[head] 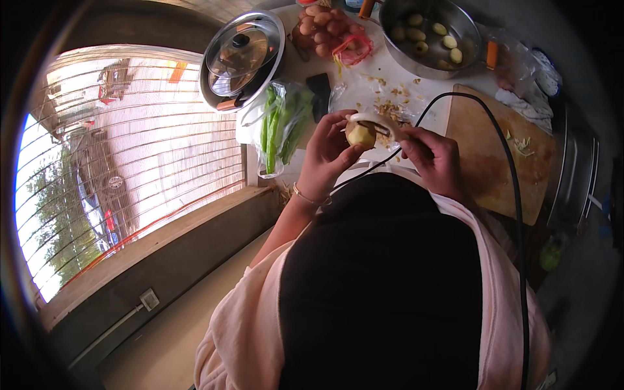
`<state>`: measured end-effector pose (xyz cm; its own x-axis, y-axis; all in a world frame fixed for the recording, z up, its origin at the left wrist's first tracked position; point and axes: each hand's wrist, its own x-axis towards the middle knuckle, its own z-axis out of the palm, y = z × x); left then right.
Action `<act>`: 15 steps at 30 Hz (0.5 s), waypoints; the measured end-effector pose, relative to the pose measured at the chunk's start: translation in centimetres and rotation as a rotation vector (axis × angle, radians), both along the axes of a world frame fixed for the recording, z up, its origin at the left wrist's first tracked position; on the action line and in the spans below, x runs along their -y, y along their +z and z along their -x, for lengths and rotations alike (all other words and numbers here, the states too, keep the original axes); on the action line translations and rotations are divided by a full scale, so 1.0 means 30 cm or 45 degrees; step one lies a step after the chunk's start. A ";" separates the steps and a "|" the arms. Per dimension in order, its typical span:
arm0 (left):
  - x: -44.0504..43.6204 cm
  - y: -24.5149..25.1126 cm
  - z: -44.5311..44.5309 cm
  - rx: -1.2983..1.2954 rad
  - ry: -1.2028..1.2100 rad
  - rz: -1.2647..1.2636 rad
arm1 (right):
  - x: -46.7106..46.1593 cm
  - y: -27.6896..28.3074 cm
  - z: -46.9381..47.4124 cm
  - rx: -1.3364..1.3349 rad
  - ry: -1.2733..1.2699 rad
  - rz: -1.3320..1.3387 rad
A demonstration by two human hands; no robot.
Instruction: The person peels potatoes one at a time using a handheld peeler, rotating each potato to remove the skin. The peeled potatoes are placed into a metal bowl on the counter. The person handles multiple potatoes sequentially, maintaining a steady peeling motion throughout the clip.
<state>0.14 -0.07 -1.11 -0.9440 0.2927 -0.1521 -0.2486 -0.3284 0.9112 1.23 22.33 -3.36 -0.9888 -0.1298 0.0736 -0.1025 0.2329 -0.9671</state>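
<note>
My left hand [331,146] holds a partly peeled potato [361,137] between its thumb and fingers. A white-framed vegetable peeler [373,118] lies against the potato's upper side, gripped at its right end by my right hand [431,153]. Beyond both hands, potato peelings [392,108] are scattered over clear plastic on the white table [380,63]. At the back right a steel pot [434,66] has several peeled potatoes [416,34] in it. Unpeeled potatoes [321,27] are heaped beside a red mesh bag [355,50] at the back.
A steel basin [279,53] with a glass lid [258,40] stands back left. Nearer are a plastic bag of green vegetables [275,129] and a dark flat object [319,95]. A wooden cutting board [497,161] lies at right, and a black cable [512,165] arcs across the view.
</note>
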 end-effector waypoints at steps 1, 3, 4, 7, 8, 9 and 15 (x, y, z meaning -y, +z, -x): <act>-0.001 -0.001 -0.002 0.029 0.006 -0.028 | 0.006 0.006 -0.004 -0.013 0.020 0.011; -0.007 0.001 -0.004 0.022 0.009 -0.024 | 0.015 0.019 -0.008 -0.036 0.061 0.034; -0.009 0.004 -0.005 0.017 0.011 -0.024 | 0.015 0.027 -0.008 -0.033 0.084 0.021; -0.010 0.016 -0.007 0.034 -0.005 -0.087 | 0.025 0.044 -0.002 -0.063 0.096 0.033; -0.012 0.017 -0.007 0.028 0.000 -0.060 | 0.026 0.051 -0.003 -0.069 0.113 0.018; -0.015 0.017 -0.007 0.021 0.009 -0.049 | 0.025 0.059 -0.005 -0.074 0.126 0.008; -0.019 0.016 -0.008 0.009 0.052 -0.047 | 0.025 0.071 -0.001 -0.078 0.138 -0.030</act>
